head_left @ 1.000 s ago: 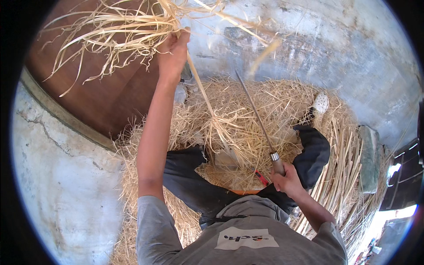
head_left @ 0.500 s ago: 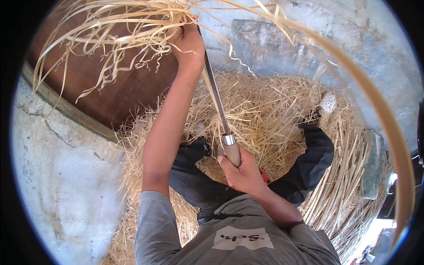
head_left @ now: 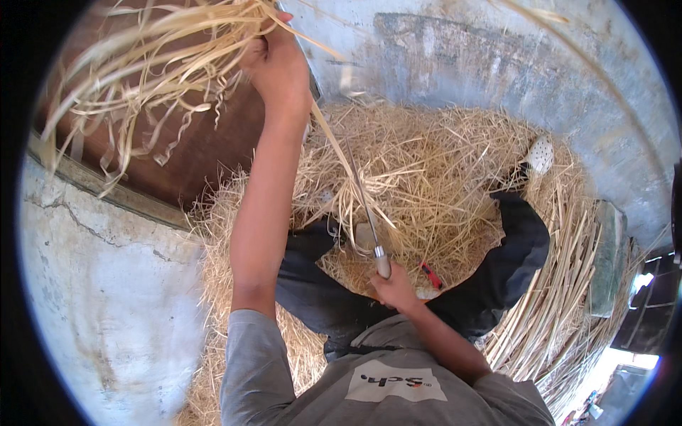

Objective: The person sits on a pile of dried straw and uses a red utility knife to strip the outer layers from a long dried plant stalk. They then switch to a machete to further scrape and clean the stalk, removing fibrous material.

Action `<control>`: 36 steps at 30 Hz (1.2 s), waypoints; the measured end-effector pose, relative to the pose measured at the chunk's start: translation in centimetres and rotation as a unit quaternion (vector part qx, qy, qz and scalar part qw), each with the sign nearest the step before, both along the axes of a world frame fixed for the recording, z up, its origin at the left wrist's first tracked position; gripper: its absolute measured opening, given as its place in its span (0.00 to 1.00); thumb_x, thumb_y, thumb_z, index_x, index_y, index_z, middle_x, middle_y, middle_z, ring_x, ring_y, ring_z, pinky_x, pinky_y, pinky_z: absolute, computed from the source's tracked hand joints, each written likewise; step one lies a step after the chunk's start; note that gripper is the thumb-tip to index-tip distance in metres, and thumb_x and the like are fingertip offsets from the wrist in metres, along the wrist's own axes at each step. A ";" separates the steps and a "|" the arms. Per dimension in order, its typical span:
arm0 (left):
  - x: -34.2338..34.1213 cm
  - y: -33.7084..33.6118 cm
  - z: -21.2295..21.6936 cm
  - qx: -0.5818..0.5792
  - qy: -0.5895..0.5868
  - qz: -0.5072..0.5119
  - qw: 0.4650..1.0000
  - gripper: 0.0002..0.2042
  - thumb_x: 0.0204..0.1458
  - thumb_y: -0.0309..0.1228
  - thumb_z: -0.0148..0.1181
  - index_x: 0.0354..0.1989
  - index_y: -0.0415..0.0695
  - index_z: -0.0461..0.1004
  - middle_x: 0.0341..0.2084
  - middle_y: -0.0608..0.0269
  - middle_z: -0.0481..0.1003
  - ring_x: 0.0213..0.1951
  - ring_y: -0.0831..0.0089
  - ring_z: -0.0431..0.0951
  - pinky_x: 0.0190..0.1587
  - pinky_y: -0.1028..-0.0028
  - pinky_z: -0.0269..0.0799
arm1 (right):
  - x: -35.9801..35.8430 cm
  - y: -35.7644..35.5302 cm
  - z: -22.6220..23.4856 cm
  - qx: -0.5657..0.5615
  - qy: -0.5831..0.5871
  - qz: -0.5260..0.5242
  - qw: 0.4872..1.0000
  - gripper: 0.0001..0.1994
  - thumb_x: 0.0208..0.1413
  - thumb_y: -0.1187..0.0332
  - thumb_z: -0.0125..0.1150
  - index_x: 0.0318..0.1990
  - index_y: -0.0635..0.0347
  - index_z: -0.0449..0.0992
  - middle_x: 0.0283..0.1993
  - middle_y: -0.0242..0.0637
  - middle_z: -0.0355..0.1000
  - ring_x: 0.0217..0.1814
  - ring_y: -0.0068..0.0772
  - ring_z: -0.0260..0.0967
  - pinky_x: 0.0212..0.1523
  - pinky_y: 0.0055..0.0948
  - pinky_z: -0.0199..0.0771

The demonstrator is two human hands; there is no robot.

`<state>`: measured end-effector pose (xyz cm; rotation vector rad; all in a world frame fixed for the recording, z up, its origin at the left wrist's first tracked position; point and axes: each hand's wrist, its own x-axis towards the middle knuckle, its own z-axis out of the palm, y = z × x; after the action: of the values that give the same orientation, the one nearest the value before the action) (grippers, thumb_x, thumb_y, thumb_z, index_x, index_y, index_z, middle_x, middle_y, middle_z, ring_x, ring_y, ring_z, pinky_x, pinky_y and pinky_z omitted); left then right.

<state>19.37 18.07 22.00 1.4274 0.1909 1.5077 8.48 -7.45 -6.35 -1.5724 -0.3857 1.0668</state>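
High at the upper left, my left hand (head_left: 278,67) is closed around a bundle of thin pale bamboo-like strips (head_left: 167,53). Their loose, curling ends fan out to the left, and one longer strip (head_left: 328,131) runs down from the hand toward the blade. Low between my legs, my right hand (head_left: 396,287) grips a knife (head_left: 382,263) by its wooden handle with a metal collar. Its long narrow blade (head_left: 363,195) points up and away from me. Motion blurs the strip ends, and the blade's tip is hard to make out.
Straw-like shavings (head_left: 440,149) cover the ground around my legs. A small red tool (head_left: 431,275) lies between them. Long split canes (head_left: 550,277) are piled at the right, beside a greenish block (head_left: 605,259). A brown panel (head_left: 213,135) and a plastered wall (head_left: 483,60) stand ahead.
My right hand has drawn the knife down toward my body, away from my left hand. The left hand has shifted slightly left with the strips. The long curved strip at right has swung away.
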 end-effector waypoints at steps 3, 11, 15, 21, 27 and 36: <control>-0.2 0.1 -0.3 0.048 -0.015 0.035 0.998 0.12 0.62 0.34 0.49 0.29 0.43 0.72 0.18 0.74 0.65 0.22 0.87 0.60 0.27 0.80 0.53 | 1.9 -0.5 2.5 0.080 0.259 -0.003 0.963 0.06 0.51 0.75 0.52 0.36 0.60 0.63 0.17 0.30 0.59 0.13 0.22 0.61 0.15 0.27 0.63; -1.2 -1.2 0.0 -0.024 -0.045 -0.073 0.996 0.10 0.60 0.34 0.53 0.29 0.42 0.71 0.18 0.71 0.64 0.18 0.85 0.59 0.20 0.82 0.51 | 0.7 1.2 8.4 0.081 -0.165 -0.022 0.983 0.08 0.46 0.74 0.55 0.34 0.62 0.65 0.19 0.33 0.61 0.17 0.26 0.63 0.21 0.31 0.65; -1.8 -1.3 0.0 0.006 -0.058 -0.097 0.994 0.11 0.60 0.34 0.53 0.31 0.40 0.70 0.18 0.72 0.62 0.18 0.85 0.58 0.20 0.82 0.50 | -0.1 2.5 3.8 0.057 -0.249 -0.081 0.963 0.09 0.43 0.72 0.57 0.31 0.65 0.67 0.19 0.36 0.63 0.22 0.30 0.67 0.25 0.35 0.65; -1.5 0.0 -0.5 0.028 -0.030 0.014 0.999 0.09 0.61 0.32 0.52 0.32 0.41 0.73 0.19 0.72 0.67 0.20 0.86 0.62 0.21 0.82 0.54 | 1.2 1.7 -4.5 -0.086 -0.111 0.008 0.990 0.12 0.44 0.68 0.58 0.34 0.67 0.70 0.24 0.51 0.68 0.28 0.51 0.69 0.28 0.42 0.67; -1.6 1.5 -0.8 -0.012 -0.108 -0.086 0.990 0.06 0.60 0.29 0.52 0.38 0.41 0.73 0.25 0.69 0.72 0.19 0.83 0.66 0.19 0.80 0.62 | 0.3 1.4 5.9 0.041 -0.209 -0.016 0.977 0.15 0.44 0.68 0.57 0.40 0.67 0.71 0.28 0.58 0.70 0.31 0.60 0.70 0.30 0.44 0.69; -1.6 -0.5 0.4 -0.063 -0.075 -0.071 0.993 0.05 0.60 0.30 0.52 0.35 0.42 0.70 0.23 0.67 0.68 0.18 0.84 0.62 0.18 0.82 0.57 | 2.2 0.7 -10.9 -0.195 -0.022 0.005 0.981 0.12 0.43 0.68 0.58 0.31 0.69 0.72 0.26 0.57 0.71 0.30 0.58 0.70 0.31 0.45 0.70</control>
<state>17.72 17.53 22.41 1.1968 0.0888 1.4538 10.70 -6.80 -17.28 -1.9440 -0.2210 1.1674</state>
